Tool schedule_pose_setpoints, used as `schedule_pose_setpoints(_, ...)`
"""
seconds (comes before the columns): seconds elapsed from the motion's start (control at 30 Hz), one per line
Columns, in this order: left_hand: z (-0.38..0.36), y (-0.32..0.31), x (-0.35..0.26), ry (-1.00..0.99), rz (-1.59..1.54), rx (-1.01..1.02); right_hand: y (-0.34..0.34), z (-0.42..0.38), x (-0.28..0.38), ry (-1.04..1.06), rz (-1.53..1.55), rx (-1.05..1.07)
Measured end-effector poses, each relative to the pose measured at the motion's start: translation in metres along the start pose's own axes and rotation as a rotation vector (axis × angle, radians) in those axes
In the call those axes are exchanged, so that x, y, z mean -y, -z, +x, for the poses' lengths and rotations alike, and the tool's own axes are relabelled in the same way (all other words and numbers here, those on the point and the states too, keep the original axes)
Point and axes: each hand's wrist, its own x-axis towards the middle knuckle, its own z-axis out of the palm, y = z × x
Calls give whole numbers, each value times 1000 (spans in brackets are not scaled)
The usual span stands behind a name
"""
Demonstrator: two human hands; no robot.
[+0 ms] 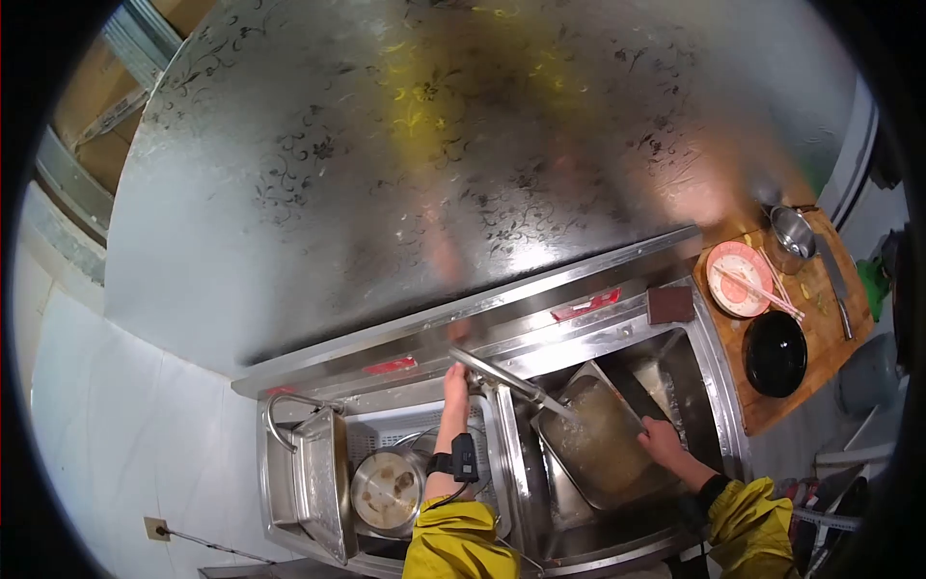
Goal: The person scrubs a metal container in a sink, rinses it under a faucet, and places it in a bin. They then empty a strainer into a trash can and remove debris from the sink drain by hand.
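Water runs from the faucet (502,374) into a rectangular metal pan (603,463), which sits tilted in the right sink basin (709,386) and holds cloudy water. My left hand (456,378) reaches up to the base of the faucet, its fingers closed there and partly hidden by the spout. At the pan's right edge, my right hand (661,444) is closed around the rim. In the left basin a round metal pot (388,490) with brownish bits in it stands beside a white perforated basket (386,425).
Another deep rectangular metal pan (318,482) leans at the far left, by a second curved faucet (275,425). On the right, a wooden board (762,410) bears a pink-rimmed plate (738,280) with chopsticks, a black bowl (775,353), a metal cup (793,234) and a knife (831,275).
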Motion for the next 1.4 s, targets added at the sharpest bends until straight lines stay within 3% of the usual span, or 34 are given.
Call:
schedule_pose_setpoints(0.03,8,-3,1,-61,-220,39,-2,2,-4,4,14,27)
schedule_pose_setpoints(0.07,10,0,3,-4,-223,48,-3,3,-8,4,24,47)
schedule_pose_setpoints(0.1,18,-3,8,-63,-228,-72,-1,4,-17,-6,27,55)
schedule_pose_setpoints(0.17,-3,-16,-5,-102,-214,-128,-1,3,-22,-12,2,16)
schedule_pose_setpoints(0.27,-42,-28,-22,-228,-481,-123,1,4,-31,-80,-38,21)
schedule_pose_setpoints(0.4,-65,-19,-8,-382,-314,-81,4,1,-48,-296,-76,10)
schedule_pose_setpoints(0.43,-64,-15,-7,-389,-225,-73,0,3,-52,-326,-85,101)
schedule_pose_setpoints(0.5,-65,-9,-9,-392,-42,-60,0,-6,-46,-267,-151,74)
schedule_pose_setpoints(0.63,-96,-31,-9,-408,171,-313,34,-14,-21,-131,-201,-44)
schedule_pose_setpoints(0.73,-141,-36,10,-357,192,-383,73,0,-21,-95,4,162)
schedule_pose_setpoints(0.83,-218,-60,20,-361,135,-405,106,12,-24,-8,-42,-10)
schedule_pose_setpoints(0.87,-244,-65,23,-420,233,-356,116,18,-24,32,-42,-154)
schedule_pose_setpoints(0.93,-275,-66,71,-315,266,-358,143,47,-23,137,-45,-371)
schedule_pose_setpoints(1.0,-317,-74,94,-174,316,-270,161,82,-22,156,-185,-424)
schedule_pose_setpoints(1.1,-367,-100,110,-127,465,-158,164,130,-36,98,-459,-239)
schedule_pose_setpoints(1.13,-376,-111,107,91,405,-127,160,141,-46,93,-507,-168)
schedule_pose_setpoints(1.17,-358,-96,173,100,613,-144,151,150,-55,67,-529,-78)
schedule_pose_setpoints(1.2,-360,-103,186,-48,818,-191,148,154,-56,63,-525,-72)
schedule_pose_setpoints(1.23,-358,-103,196,125,700,-167,145,156,-58,46,-547,-80)
schedule_pose_setpoints(1.33,-342,-118,195,179,793,-201,131,142,-50,256,-523,-281)
schedule_pose_setpoints(1.4,-322,-123,193,277,813,-192,124,104,-7,321,-453,-214)
